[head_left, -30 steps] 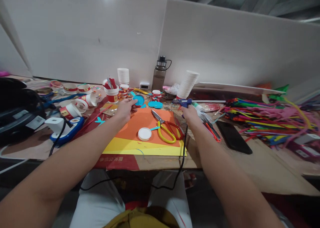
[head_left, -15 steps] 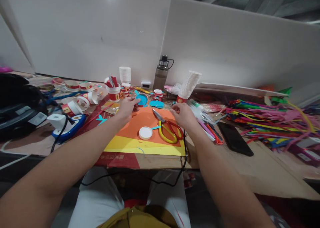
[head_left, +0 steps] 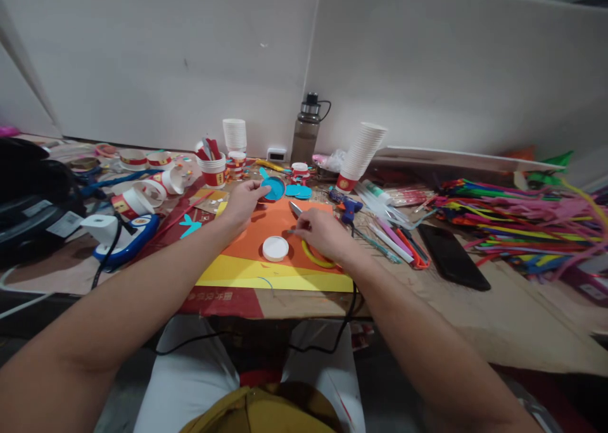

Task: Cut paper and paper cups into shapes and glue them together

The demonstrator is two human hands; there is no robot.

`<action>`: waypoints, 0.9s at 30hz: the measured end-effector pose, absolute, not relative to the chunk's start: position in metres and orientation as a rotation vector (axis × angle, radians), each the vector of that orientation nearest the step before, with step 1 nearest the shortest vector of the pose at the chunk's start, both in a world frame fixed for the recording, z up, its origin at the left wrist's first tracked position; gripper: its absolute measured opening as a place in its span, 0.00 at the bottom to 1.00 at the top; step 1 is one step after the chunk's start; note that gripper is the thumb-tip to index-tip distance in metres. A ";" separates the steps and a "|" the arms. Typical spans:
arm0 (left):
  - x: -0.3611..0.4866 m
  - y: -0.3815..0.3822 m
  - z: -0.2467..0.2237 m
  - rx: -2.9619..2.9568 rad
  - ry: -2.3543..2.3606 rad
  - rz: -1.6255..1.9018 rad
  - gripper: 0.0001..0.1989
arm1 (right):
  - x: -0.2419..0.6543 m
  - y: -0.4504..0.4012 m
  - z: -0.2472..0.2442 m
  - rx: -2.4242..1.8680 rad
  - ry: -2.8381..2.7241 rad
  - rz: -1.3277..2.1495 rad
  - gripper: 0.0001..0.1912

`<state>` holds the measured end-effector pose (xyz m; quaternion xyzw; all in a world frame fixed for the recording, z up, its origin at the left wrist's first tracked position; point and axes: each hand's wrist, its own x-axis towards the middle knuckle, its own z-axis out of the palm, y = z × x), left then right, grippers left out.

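My left hand (head_left: 247, 203) pinches a round blue piece with a dark rim (head_left: 274, 190), held above the orange paper (head_left: 247, 230). A small blue strip sticks up at its upper left. My right hand (head_left: 319, 232) is over the scissors (head_left: 316, 256), its fingers closed on a thin strip, seemingly the light-blue one. Left of those fingers lies a white round lid (head_left: 275, 249). Flat blue discs (head_left: 299, 192) rest behind the orange paper, and blue cut pieces (head_left: 190, 225) lie to the left.
Stacked paper cups (head_left: 361, 154) and a bottle (head_left: 305, 129) stand at the back. A glue gun (head_left: 349, 207), a phone (head_left: 453, 257) and many pipe cleaners (head_left: 513, 218) lie right. At left is a blue power strip (head_left: 128, 243). A black cable hangs over the front edge.
My right hand has moved left and toward me, from beside the cup stack to over the scissors, uncovering the glue gun. My left hand still holds the blue piece.
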<state>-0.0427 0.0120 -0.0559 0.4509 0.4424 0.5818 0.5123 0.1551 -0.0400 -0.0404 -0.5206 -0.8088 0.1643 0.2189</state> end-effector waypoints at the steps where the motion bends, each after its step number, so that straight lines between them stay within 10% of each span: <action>1: -0.042 0.011 -0.056 1.085 1.057 1.402 0.13 | 0.155 -0.039 -0.040 -1.439 -2.118 0.515 0.07; 11: -0.026 -0.008 -0.045 1.076 0.946 1.391 0.13 | 0.136 -0.033 -0.049 -1.117 -1.385 1.087 0.18; 27: -0.019 -0.017 -0.042 1.103 0.940 1.332 0.11 | 0.132 -0.029 -0.053 -1.058 -1.260 1.096 0.20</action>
